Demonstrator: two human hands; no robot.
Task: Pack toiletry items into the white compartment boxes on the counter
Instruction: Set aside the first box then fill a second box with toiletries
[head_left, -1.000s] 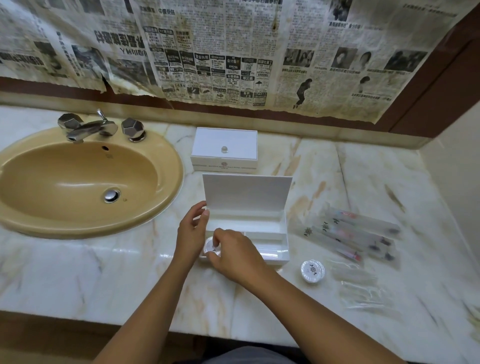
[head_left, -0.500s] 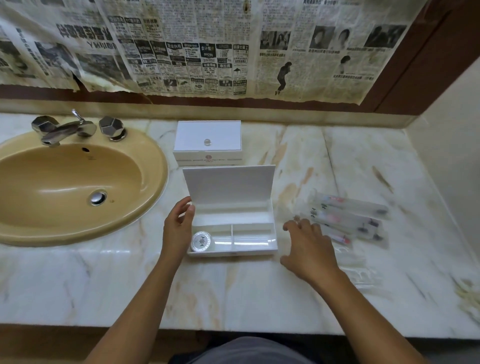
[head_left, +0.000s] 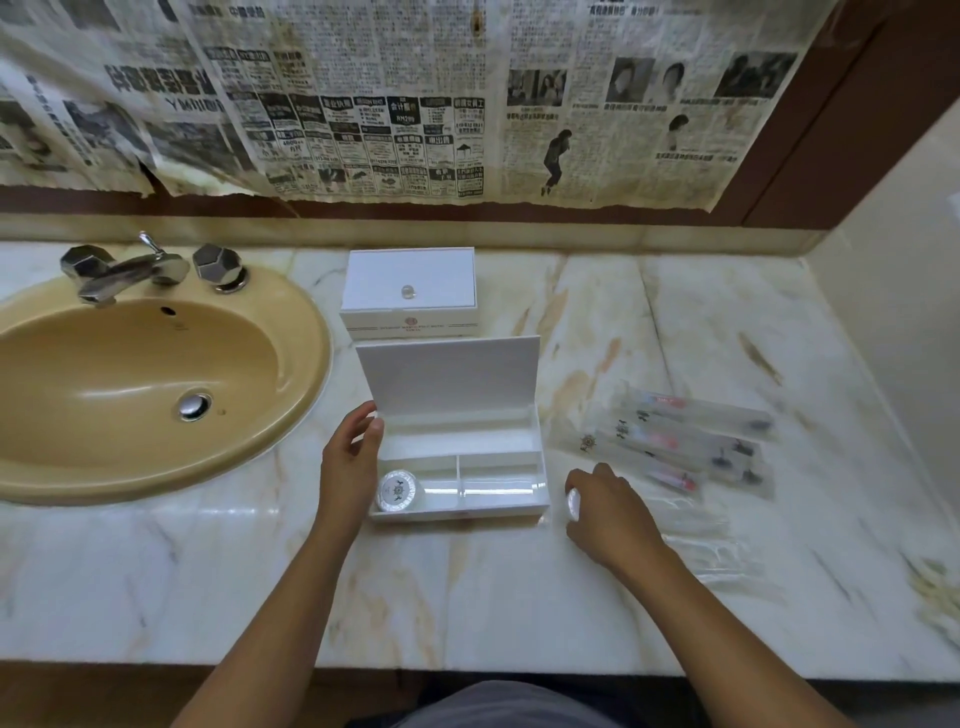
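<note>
Open white box (head_left: 457, 457) sitting on marble counter (head_left: 467, 587), lid standing upright at back. One round white disc (head_left: 399, 491) lying in front-left compartment. Left hand (head_left: 349, 462) resting against box's left wall, fingers loosely spread, holding nothing. Right hand (head_left: 608, 512) hovering just right of box, fingers curling round second round disc (head_left: 573, 504). Wrapped toothbrush packets (head_left: 685, 441) lying further right. Closed white box (head_left: 410, 291) sitting behind, beside sink (head_left: 311, 332).
</note>
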